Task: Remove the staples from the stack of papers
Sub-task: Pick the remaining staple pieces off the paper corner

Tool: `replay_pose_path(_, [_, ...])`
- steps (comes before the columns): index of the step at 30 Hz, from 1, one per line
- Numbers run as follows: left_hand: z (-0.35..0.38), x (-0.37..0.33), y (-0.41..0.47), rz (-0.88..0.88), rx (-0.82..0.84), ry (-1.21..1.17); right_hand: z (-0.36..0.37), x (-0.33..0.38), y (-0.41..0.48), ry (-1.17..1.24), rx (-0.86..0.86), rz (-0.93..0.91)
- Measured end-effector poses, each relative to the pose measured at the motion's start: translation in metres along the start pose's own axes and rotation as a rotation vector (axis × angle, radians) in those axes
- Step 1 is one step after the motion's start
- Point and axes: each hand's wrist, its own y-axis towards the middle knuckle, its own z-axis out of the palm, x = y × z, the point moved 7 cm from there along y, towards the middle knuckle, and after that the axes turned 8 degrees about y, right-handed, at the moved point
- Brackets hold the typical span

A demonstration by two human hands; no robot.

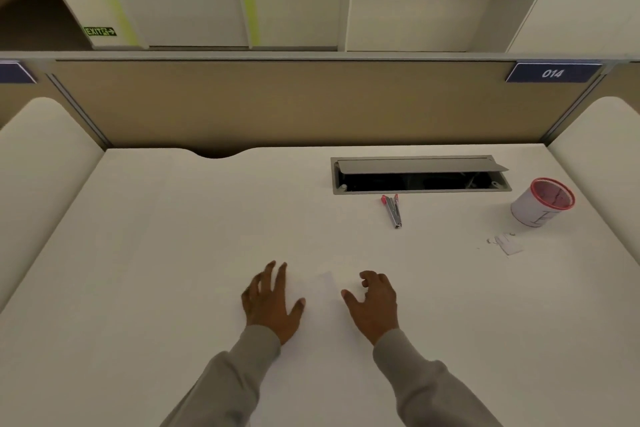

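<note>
White paper on a white desk, barely showing: one small slip lying between the two hands, with its outline almost lost against the surface. Impossible to tell whether more than one sheet, or whether any staple still in it.

Likely trouble from here: groping for a staple that cannot be seen, or tearing a corner by pulling bare-fingered, since the red-handled staple tool is lying well beyond the slip, out of both hands. Also possible: nudging the light slip away with a fingertip while reaching. Loose staples and scraps, already scattered far to the right of the slip near the red-rimmed tub, easy to lose or press into skin.

Left hand just left of the slip, palm down, fingers spread, thumb pointing toward the paper; resting on or hovering just over the desk, hard to say which. Right hand just right of the slip, fingers curled loosely, thumb out toward it, holding nothing. Both grey sleeves reaching straight forward. Open cable hatch sitting beyond the tool.
</note>
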Motion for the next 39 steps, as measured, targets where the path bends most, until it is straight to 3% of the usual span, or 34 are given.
replay_pose_path(4, [0.003, 0.044, -0.040, -0.463, -0.067, -0.240, 0.019, -0.002, -0.024, -0.195, 0.093, 0.080])
replay_pose_path(7, [0.012, 0.058, -0.059, -0.625, -0.032, -0.360, 0.027, 0.007, -0.037, -0.269, 0.086, 0.130])
replay_pose_path(18, [0.008, 0.060, -0.061, -0.695, 0.024, -0.577, 0.041, 0.016, -0.050, -0.324, 0.005, 0.289])
replay_pose_path(27, [0.007, 0.073, -0.055, -0.673, 0.124, -0.616, 0.039, 0.001, -0.041, -0.245, 0.099, 0.317])
replay_pose_path(33, [0.006, 0.065, -0.058, -0.579, 0.165, -0.646, 0.023, -0.005, -0.043, 0.130, 0.002, 0.238])
replay_pose_path(39, [-0.013, 0.054, -0.057, -0.480, 0.015, -0.794, -0.001, 0.007, -0.046, 0.424, -0.004, 0.144])
